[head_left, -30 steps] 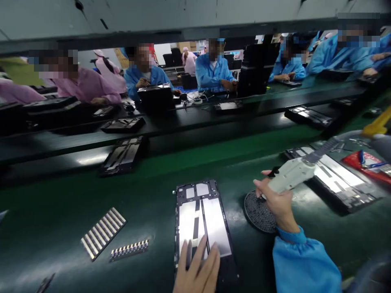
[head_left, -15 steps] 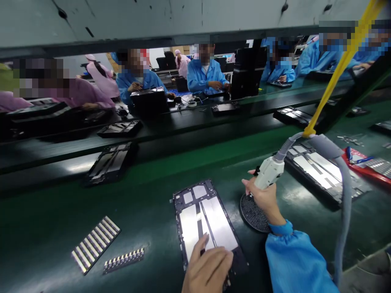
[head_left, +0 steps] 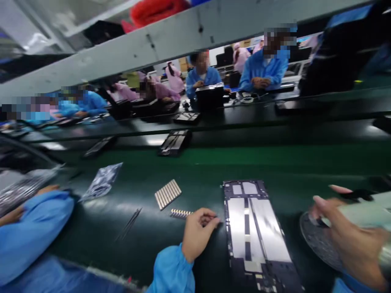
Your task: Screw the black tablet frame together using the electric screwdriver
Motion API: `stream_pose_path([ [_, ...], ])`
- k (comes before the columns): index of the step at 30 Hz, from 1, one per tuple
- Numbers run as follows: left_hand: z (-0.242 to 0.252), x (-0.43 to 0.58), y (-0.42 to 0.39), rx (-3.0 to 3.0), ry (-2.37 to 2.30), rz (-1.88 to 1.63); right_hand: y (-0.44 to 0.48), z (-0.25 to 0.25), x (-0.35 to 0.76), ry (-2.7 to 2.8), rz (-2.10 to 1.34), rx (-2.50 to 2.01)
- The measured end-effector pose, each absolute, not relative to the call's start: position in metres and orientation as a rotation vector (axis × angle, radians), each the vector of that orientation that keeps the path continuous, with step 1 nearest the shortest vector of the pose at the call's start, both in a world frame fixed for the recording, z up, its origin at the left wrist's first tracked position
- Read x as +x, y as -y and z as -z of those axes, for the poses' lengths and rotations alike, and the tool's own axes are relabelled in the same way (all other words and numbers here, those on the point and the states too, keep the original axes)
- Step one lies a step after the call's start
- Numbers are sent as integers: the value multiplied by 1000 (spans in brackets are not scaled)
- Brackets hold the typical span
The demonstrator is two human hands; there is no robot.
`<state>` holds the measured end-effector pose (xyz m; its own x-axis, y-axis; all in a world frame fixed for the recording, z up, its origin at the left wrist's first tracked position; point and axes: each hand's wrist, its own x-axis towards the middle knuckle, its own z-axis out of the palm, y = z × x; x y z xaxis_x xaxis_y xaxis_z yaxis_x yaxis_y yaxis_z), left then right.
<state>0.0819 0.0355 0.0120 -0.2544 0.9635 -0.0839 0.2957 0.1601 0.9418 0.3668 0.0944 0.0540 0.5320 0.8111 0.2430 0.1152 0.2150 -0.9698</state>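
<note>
1. Workpiece: a dark device frame (head_left: pixel 255 228) with pale metal panels lies flat on the green conveyor belt (head_left: pixel 275 162), directly in front of the person, between the two hands.
2. Left hand (head_left: pixel 198 232) rests on the belt just left of the frame, fingers curled with the tips pinched together over a short strip of small parts (head_left: pixel 181 213); whether a part is actually between the fingertips cannot be told.
3. Right hand (head_left: pixel 348 232) is blurred; it is wrapped around a pale powered screwdriver (head_left: pixel 363 209), held above a round perforated screw tray (head_left: pixel 319 242) just right of the frame.
4. Judgement: step in hand appears to be picking a small part for fitting to the frame.
5. Judgement: next move calls for a secure pinch, then exact placement on the frame.
6. Nearby: a ribbed metal strip set (head_left: pixel 168 193) and a foil bag (head_left: pixel 102 185) lie further left; a co-worker's blue sleeve (head_left: pixel 30 232) is at the left edge.
</note>
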Motion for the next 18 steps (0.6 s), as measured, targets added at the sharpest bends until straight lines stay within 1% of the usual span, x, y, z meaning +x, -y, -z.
stream_pose_path([
  [3,-4,85,-47,956,-1490,-1011,-86,-65,345,967,-938,-1080],
  [5,0,90,-54,920,-1409,-979,-83,-69,331,1073,-1080,-991],
  [9,5,96,-68,1068,-1444,-969,-83,-73,304,1313,-1183,-975],
  [14,4,97,-82,1419,-1590,-942,-88,-68,267,1387,-1312,-818],
  [16,2,96,-85,1498,-1592,-915,-91,-64,253,1379,-1319,-769],
  [18,2,94,-89,1502,-1580,-891,-96,-60,239,1347,-1245,-811],
])
